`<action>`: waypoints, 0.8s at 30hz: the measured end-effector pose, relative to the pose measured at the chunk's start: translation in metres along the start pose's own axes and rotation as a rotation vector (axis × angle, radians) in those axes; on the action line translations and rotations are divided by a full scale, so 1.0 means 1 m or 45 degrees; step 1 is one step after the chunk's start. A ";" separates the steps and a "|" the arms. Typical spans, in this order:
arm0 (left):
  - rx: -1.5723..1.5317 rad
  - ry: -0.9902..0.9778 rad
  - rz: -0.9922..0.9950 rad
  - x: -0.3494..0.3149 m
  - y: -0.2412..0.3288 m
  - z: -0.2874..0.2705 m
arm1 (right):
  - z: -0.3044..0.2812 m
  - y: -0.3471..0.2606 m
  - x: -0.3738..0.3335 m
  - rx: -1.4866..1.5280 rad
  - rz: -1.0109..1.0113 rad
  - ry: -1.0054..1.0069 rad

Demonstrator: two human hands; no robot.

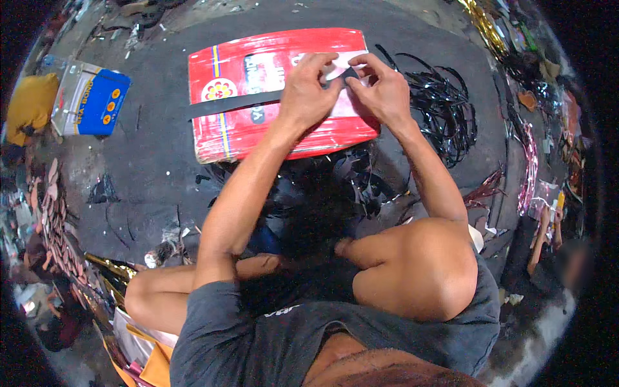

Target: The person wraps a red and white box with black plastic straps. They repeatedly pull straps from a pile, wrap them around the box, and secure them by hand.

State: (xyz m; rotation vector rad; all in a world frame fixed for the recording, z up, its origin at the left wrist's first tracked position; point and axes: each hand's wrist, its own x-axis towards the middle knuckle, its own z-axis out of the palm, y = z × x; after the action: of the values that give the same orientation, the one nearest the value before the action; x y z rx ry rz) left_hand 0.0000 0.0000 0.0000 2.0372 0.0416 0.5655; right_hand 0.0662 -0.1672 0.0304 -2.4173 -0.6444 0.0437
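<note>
Left hand (308, 91) and right hand (387, 92) are held close together above the right half of a red wrapped block (263, 69), near its far right corner. Black strip (237, 104) is laid across the block from its left edge, passing under the left hand; its dark end is pinched by right thumb and fingers. Left grip: cannot be told, fingers curled. Block is set on a dark mat (158, 155). Beside the block's right edge, a tangle of black ribbons (445, 113) is seen. Toward the mat's left edge, a blue-and-white container (109, 103) is placed, with a yellow bag (32, 106) just beyond.
</note>
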 end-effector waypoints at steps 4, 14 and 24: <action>-0.037 0.041 0.039 -0.001 -0.009 0.023 | 0.002 0.007 0.001 -0.010 -0.133 0.114; 0.050 0.001 0.143 0.001 -0.019 0.021 | -0.008 0.023 0.007 -0.215 -0.543 0.144; 0.306 -0.019 0.326 -0.007 -0.022 0.023 | -0.022 0.035 0.014 -0.429 -0.968 0.003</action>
State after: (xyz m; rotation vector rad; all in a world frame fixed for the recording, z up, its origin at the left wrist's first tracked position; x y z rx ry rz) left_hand 0.0080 -0.0091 -0.0305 2.2983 -0.1705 0.7330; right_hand 0.0983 -0.1970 0.0290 -2.3070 -1.6273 -0.4096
